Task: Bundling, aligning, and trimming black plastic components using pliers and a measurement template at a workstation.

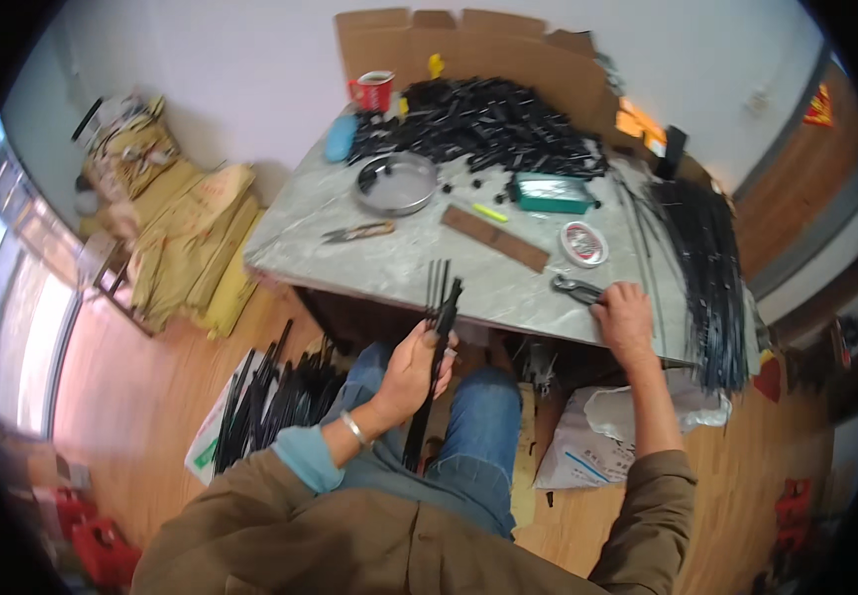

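My left hand (411,369) is closed around a bundle of slim black rods (448,305), held upright over my lap in front of the table edge. Several thin prongs stick up beside the thickest rod, and its lower end hangs between my knees. On the table's near right side, my right hand (627,317) has its fingers curled down on the handle end of dark-handled pliers (575,289). The pliers lie with their head pointing left. Part of their handles is hidden under the fingers.
Black parts (488,124) are heaped at the back, before a cardboard screen (389,40). A metal bowl (396,185), snips (359,232), a brown strip (495,239), a round tin (583,244) and a green box (552,193) lie nearer. Long black strips (706,278) overhang the right edge.
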